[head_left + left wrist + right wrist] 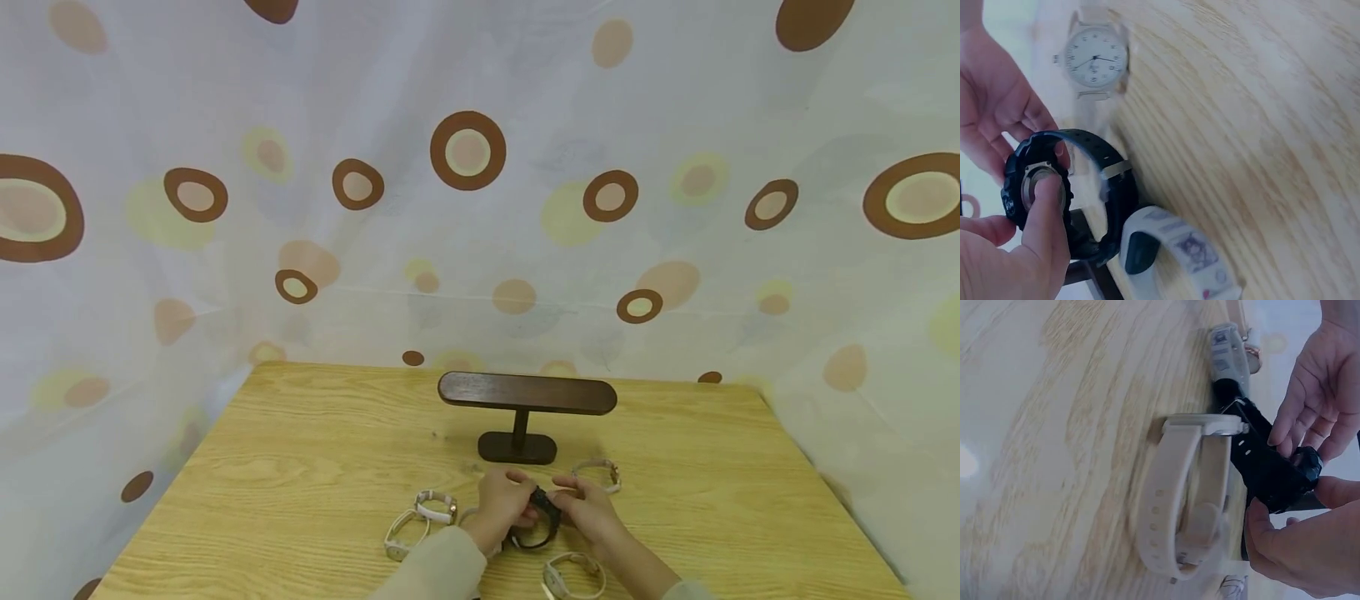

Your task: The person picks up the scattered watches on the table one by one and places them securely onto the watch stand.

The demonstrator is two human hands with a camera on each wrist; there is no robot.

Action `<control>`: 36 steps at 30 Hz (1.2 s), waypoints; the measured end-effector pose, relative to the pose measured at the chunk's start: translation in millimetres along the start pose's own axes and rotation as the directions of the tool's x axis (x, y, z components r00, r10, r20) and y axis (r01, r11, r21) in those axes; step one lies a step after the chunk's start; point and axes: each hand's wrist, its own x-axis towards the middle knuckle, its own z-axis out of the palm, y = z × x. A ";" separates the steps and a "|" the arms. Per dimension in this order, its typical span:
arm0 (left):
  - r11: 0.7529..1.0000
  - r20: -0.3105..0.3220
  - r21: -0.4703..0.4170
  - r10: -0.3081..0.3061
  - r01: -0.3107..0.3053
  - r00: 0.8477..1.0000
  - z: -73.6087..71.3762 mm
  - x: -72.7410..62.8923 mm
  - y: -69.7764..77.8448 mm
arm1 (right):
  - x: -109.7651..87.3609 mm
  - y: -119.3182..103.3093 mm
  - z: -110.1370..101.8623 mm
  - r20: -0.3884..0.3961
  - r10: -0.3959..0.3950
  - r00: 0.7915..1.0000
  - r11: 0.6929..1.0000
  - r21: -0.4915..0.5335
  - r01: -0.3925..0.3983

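Both hands hold a black watch (pixel 556 518) just over the table, its strap forming a closed loop. My left hand (pixel 502 505) pinches the case, and in the left wrist view its thumb (pixel 1045 209) lies on the metal case back. From the other side, my right hand (pixel 594 514) grips the watch by its edge with thumb and fingertips, as the right wrist view shows. Right beside it lies a white watch (pixel 1172 487) with a pale strap. A white band with a cartoon print (pixel 1194 247) lies near the black strap, mostly hidden from the head view by the left hand.
Behind the hands stands a dark wooden T-shaped display stand (pixel 527 392), its bar bare. To the left lie a white-strapped watch (pixel 435 517) and another pale watch (pixel 397 551). One more watch (pixel 615 475) rests beyond the right hand. A patterned curtain (pixel 517 250) surrounds the wooden table (pixel 300 467).
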 end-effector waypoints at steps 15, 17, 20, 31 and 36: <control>0.997 0.244 -0.061 0.050 -0.036 0.969 -35.5 7.8 -1.7 | -14.2 -17.5 2.8 0.040 -0.072 0.997 0.996 -0.056 0.074; 0.995 0.279 -0.072 0.083 -0.065 0.957 -40.1 8.7 -2.7 | -15.0 -18.0 4.2 0.030 -0.092 0.995 0.993 -0.071 0.094; 0.989 0.337 -0.093 0.140 -0.115 0.931 -47.6 9.3 -2.4 | -15.8 -18.0 5.6 0.018 -0.121 0.992 0.989 -0.079 0.122; 0.958 0.490 -0.159 0.287 -0.239 0.823 -67.2 12.6 0.2 | -11.5 -14.5 2.1 0.142 -0.340 0.930 0.897 -0.247 0.365; 0.944 0.522 -0.151 0.329 -0.294 0.787 -73.6 11.4 0.9 | -9.5 -9.0 2.9 0.217 -0.460 0.861 0.797 -0.326 0.508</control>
